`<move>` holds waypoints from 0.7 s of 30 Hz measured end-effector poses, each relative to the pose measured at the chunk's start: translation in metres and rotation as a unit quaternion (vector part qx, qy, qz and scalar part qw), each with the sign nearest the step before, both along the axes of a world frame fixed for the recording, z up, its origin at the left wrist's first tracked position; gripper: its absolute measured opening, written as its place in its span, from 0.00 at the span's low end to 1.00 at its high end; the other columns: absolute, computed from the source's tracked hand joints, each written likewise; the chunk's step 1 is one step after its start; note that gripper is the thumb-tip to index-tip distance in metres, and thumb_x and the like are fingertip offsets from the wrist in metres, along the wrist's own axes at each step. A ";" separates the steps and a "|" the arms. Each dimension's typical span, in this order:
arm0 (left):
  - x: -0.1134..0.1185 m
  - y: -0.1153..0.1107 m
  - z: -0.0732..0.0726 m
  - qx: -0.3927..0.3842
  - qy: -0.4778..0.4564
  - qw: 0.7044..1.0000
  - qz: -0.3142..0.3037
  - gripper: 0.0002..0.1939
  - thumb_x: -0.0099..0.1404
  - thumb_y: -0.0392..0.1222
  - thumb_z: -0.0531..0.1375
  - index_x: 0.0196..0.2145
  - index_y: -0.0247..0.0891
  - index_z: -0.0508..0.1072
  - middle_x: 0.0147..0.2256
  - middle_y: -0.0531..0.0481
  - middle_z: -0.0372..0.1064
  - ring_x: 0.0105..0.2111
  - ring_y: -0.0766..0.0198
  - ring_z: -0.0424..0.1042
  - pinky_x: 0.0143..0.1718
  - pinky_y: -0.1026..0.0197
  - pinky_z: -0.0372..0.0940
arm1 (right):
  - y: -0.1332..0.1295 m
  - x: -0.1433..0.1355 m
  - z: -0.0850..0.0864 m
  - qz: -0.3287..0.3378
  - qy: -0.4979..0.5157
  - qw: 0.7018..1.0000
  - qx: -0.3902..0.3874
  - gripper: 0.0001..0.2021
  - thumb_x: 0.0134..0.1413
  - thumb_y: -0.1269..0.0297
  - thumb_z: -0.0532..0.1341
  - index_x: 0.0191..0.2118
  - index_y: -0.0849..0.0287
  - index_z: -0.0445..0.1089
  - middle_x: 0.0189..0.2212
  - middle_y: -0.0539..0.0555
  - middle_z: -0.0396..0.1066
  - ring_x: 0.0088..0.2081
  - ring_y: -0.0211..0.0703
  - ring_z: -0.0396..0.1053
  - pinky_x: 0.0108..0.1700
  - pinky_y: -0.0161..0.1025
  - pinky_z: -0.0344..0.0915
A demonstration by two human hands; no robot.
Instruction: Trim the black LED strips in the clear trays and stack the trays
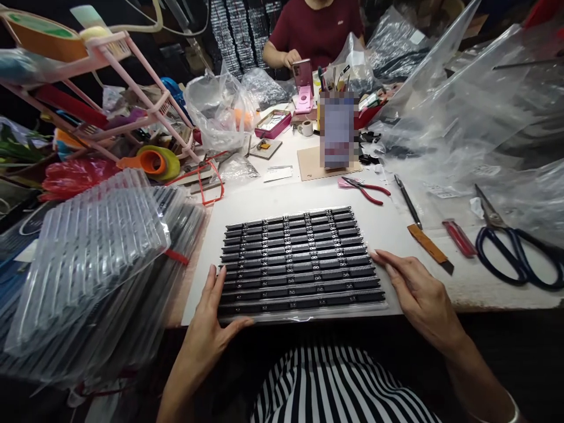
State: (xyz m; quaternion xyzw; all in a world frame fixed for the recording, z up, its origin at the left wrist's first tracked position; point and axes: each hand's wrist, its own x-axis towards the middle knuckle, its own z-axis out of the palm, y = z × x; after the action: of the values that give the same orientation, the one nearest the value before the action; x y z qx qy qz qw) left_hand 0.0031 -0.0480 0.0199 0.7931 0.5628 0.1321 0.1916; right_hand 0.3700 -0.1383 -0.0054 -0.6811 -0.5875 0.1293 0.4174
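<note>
A clear plastic tray (304, 318) filled with rows of black connector-like parts (304, 258) lies on the white sheet at the table's front edge. My left hand (211, 317) rests against its left side, fingers along the edge and thumb spread along the front rim. At the tray's right side is my right hand (416, 291), its fingertips touching or very near the edge and its fingers extended. Neither hand is wrapped round anything.
Stacked clear trays (92, 252) stand at the left below a pink rack (145, 88). Red pliers (368, 189), a pen-like tool (408, 200), a cutter (429, 248) and large scissors (506, 241) lie to the right. A person (317, 29) sits opposite, a hand near a phone (302, 76).
</note>
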 end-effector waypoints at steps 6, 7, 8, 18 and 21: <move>0.000 -0.006 -0.004 0.012 -0.024 1.000 0.011 0.45 0.59 0.55 0.61 0.66 0.50 0.40 0.68 0.45 0.36 0.66 0.53 0.43 0.63 0.47 0.48 | -0.013 -0.005 -0.002 0.009 -0.028 1.000 0.003 0.17 0.65 0.63 0.53 0.57 0.51 0.63 0.45 0.53 0.68 0.46 0.46 0.66 0.49 0.46 0.64; 0.000 -0.005 -0.004 0.017 -0.028 0.999 0.010 0.45 0.59 0.54 0.61 0.66 0.50 0.41 0.68 0.45 0.37 0.66 0.53 0.43 0.63 0.47 0.48 | -0.013 -0.006 -0.001 0.013 -0.035 0.999 0.008 0.17 0.65 0.63 0.53 0.58 0.51 0.63 0.45 0.53 0.68 0.46 0.46 0.66 0.50 0.46 0.63; 0.000 -0.002 -0.005 0.022 -0.031 0.999 0.008 0.45 0.59 0.54 0.62 0.66 0.50 0.41 0.68 0.45 0.37 0.66 0.53 0.43 0.63 0.47 0.48 | -0.012 -0.007 0.000 0.018 -0.040 0.999 0.012 0.17 0.65 0.64 0.53 0.58 0.51 0.62 0.45 0.53 0.68 0.46 0.45 0.66 0.50 0.46 0.63; -0.003 0.026 -0.013 0.048 -0.046 0.998 0.000 0.47 0.57 0.54 0.63 0.66 0.46 0.43 0.68 0.43 0.36 0.66 0.52 0.40 0.64 0.46 0.43 | 0.011 -0.013 -0.007 -0.007 -0.057 0.997 0.048 0.16 0.65 0.65 0.52 0.57 0.56 0.63 0.43 0.55 0.70 0.43 0.47 0.65 0.46 0.47 0.63; -0.008 0.027 -0.015 0.048 -0.044 0.998 -0.009 0.47 0.57 0.55 0.63 0.66 0.45 0.42 0.68 0.42 0.35 0.66 0.53 0.40 0.64 0.46 0.43 | 0.010 -0.013 -0.007 -0.006 -0.073 0.996 0.050 0.16 0.65 0.66 0.52 0.57 0.57 0.63 0.44 0.55 0.70 0.44 0.47 0.64 0.46 0.47 0.63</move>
State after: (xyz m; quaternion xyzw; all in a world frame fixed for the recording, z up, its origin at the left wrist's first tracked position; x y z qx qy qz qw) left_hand -0.0048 -0.0207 0.0046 0.7996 0.5402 0.1916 0.1791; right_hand 0.3570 -0.1288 -0.0128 -0.6706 -0.6181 0.0472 0.4075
